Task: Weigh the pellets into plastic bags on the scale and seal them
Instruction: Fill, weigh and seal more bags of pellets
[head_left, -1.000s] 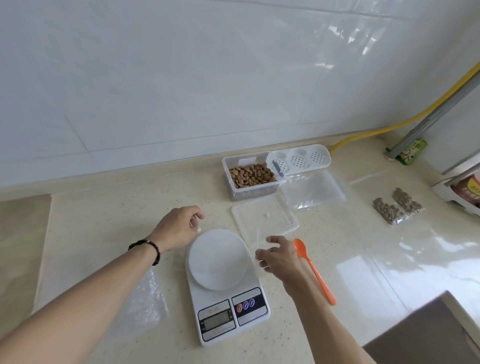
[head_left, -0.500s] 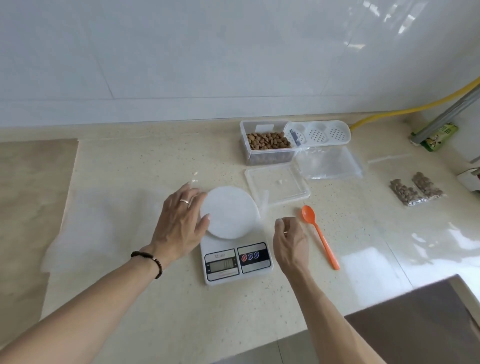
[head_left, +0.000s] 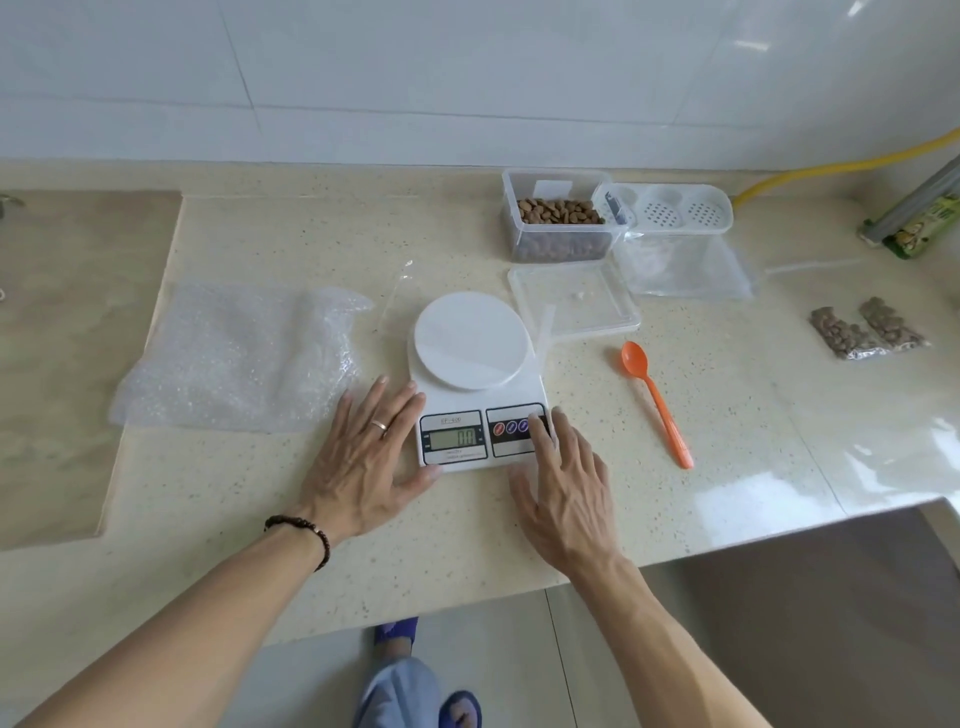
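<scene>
A white scale (head_left: 480, 384) is seen at the centre of a beige counter (head_left: 260, 493), its round pan bare and its display lit with a reading too small to be made out; the pellets (head_left: 560, 211) are kept in a clear tub (head_left: 558, 214) at the far side, right of centre, well apart from the scale; a clear lid (head_left: 574, 299) lies between tub and scale, and a stack of clear bags (head_left: 685, 267) lies just right of the lid; an orange spoon (head_left: 655, 401) rests on the counter to the right of the scale, untouched; two filled packets (head_left: 868, 328) are laid at the far right. The left hand (head_left: 363, 457) is spread flat, fingers straight, its fingertips against the scale's left edge, nothing being grasped; the right hand (head_left: 563, 483) is likewise unclenched and holds nothing, one fingertip being pressed on the button panel at the near right of the scale. Bubble wrap (head_left: 239, 358) is spread to the left; a yellow hose (head_left: 841, 167) runs along the far right wall.

The scale is judged to be getting zeroed or switched on; no bag is yet on the pan. A false weight could result if the left hand's push on the body is kept during zeroing; the light scale could also be slid on the smooth counter by the button press.
</scene>
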